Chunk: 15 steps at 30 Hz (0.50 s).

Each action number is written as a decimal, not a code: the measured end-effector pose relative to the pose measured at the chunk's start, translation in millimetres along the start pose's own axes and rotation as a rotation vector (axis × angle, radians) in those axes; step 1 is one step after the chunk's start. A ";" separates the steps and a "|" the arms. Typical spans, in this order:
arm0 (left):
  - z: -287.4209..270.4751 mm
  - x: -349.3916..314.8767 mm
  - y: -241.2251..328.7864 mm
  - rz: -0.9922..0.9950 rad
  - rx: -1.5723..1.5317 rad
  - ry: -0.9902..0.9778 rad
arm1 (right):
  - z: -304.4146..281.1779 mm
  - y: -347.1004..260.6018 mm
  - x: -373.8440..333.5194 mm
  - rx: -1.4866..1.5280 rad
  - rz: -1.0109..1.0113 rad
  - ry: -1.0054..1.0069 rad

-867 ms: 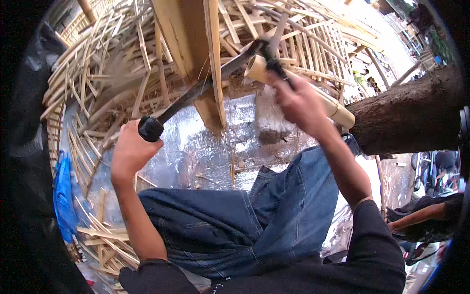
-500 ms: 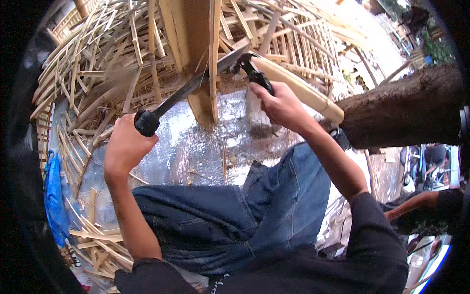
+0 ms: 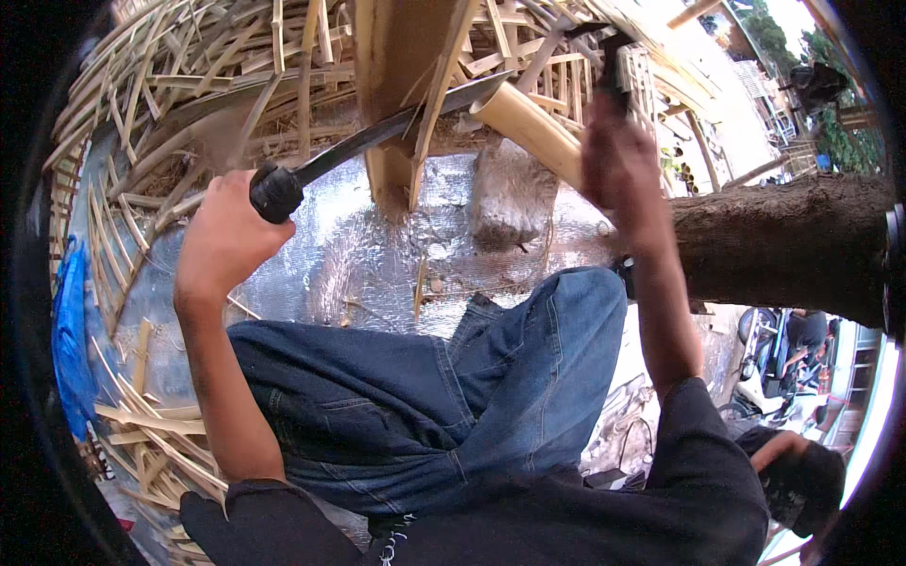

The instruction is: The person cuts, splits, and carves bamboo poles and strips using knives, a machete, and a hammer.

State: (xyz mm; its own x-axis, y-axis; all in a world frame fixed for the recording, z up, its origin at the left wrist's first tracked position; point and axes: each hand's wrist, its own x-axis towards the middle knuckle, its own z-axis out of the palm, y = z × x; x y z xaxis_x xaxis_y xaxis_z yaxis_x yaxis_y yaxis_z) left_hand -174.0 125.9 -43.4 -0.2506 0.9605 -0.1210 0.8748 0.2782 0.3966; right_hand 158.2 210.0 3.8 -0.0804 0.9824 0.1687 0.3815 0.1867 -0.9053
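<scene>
My left hand (image 3: 226, 234) is closed round the black handle of a machete (image 3: 373, 135). Its long blade runs to the upper right and is wedged in the split of an upright bamboo pole (image 3: 385, 61), the tip sticking out beyond the far side. My right hand (image 3: 615, 160), smeared by motion, grips a dark-handled hammer (image 3: 613, 68) held up to the right, apart from the blade. Below the hammer a cut bamboo length (image 3: 534, 130) slants down toward a log. The pole's lower end comes down near the silvery ground sheet (image 3: 368, 245).
Heaps of split bamboo strips (image 3: 189, 104) spread across the back, with more strips (image 3: 156, 424) at my left. A rough block (image 3: 510, 193) sits ahead of my knees. A thick log (image 3: 783, 241) lies at the right. Another person (image 3: 802, 472) is at the lower right.
The hammer has gone from beside the machete's tip up and to the right with my right hand. My left hand keeps its hold on the machete, and the head view has shifted.
</scene>
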 end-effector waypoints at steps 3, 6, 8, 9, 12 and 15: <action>1.9 -3.8 3.0 0.112 0.018 0.131 | -8.5 -30.9 2.2 0.606 -0.183 0.130; 1.8 -4.9 5.9 0.169 -0.003 0.146 | 28.7 82.5 30.8 -0.100 -0.089 -0.114; 6.2 -8.0 -2.1 0.187 -0.005 0.164 | 49.6 73.6 10.5 -0.142 0.034 -0.221; 11.8 -9.2 -5.0 0.177 -0.016 0.182 | 43.4 29.6 1.8 0.091 0.296 -0.307; -4.2 -13.1 2.6 0.134 -0.041 0.093 | 22.5 -45.6 -17.4 0.065 -0.056 0.110; -16.2 -6.2 15.8 0.016 -0.083 -0.053 | 17.3 -39.8 -24.8 0.439 -0.179 0.220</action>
State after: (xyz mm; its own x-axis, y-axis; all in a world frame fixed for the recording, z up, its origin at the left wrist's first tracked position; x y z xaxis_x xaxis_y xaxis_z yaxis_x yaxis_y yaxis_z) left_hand -165.3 124.4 -21.6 -0.2124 0.9638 -0.1609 0.8407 0.2642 0.4727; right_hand 129.0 178.1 28.9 0.1041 0.9227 0.3711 -0.0465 0.3773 -0.9249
